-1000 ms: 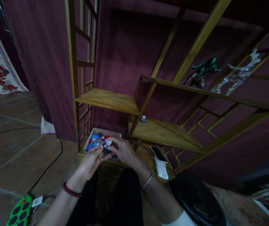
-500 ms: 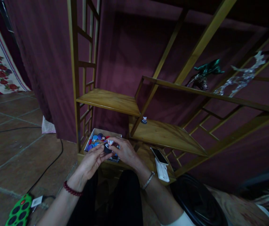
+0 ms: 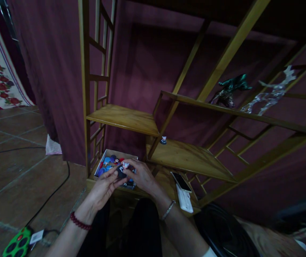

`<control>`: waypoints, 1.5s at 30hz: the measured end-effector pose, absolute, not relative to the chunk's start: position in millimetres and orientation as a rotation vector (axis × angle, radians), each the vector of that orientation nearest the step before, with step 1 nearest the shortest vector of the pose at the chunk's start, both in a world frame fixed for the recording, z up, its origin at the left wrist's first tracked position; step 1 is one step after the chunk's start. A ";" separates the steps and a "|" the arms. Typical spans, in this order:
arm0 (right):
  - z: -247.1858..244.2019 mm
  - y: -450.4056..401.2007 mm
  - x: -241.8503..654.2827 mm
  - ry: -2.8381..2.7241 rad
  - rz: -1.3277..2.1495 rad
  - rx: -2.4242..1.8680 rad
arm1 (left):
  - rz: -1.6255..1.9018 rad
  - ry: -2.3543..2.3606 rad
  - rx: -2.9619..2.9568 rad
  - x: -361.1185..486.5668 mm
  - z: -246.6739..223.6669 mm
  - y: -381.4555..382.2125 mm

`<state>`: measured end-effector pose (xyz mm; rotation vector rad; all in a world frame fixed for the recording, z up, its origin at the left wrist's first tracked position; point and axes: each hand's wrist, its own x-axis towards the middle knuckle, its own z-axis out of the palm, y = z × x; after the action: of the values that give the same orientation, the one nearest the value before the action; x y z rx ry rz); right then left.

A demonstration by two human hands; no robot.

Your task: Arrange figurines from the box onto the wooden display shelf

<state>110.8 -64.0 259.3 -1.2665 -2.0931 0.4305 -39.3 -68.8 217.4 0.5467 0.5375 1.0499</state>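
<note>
My left hand [image 3: 104,190] grasps the small figurine [image 3: 125,165] by its dark base [image 3: 121,172], and my right hand [image 3: 142,175] pinches it near the white head; I suppose so tiny a piece needs two hands for being steady. I hold it above the open box [image 3: 118,153], perhaps so that it drops among the colourful pieces [image 3: 107,160] if it slips. A similar figure [image 3: 163,140] stands upright on the wooden shelf [image 3: 187,159], probably stable on its dark base.

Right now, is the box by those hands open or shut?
Open: no lid covers the visible part of the box, and colourful pieces show inside.
</note>
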 end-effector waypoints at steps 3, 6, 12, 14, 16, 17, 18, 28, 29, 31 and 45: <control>259.2 -62.9 111.3 -2.078 0.422 -1.242 | 1.037 0.528 0.562 -39.9 217.8 -67.8; 259.0 -61.5 112.2 -2.066 0.421 -1.223 | 1.029 0.531 0.568 -40.9 219.8 -67.5; 261.0 -60.7 115.6 -2.073 0.463 -1.163 | 1.022 0.557 0.614 -41.6 224.4 -70.6; 262.2 -61.3 116.3 -2.066 0.478 -1.151 | 1.018 0.572 0.627 -41.5 225.4 -71.4; 263.6 -62.0 116.3 -2.058 0.503 -1.146 | 1.017 0.579 0.644 -41.0 226.0 -71.7; 264.4 -62.3 116.1 -2.054 0.516 -1.143 | 1.019 0.578 0.651 -40.7 226.2 -71.7; 265.3 -62.5 115.9 -2.051 0.528 -1.140 | 1.025 0.574 0.656 -40.3 226.4 -71.5; 273.4 -62.3 115.4 -2.066 0.522 -1.145 | 1.079 0.582 0.638 -38.8 233.1 -73.6; 274.1 -62.3 115.1 -2.069 0.522 -1.148 | 1.082 0.585 0.636 -38.7 233.7 -73.9; 275.7 -62.4 114.6 -2.073 0.515 -1.141 | 1.083 0.587 0.633 -38.2 234.7 -74.1; 281.7 -61.1 115.5 -2.122 0.459 -1.152 | 1.103 0.581 0.612 -36.2 237.8 -73.2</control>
<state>115.5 -61.1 281.7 -1.1515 -2.1218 0.4587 -36.2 -73.2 237.8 0.6122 0.5811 1.1034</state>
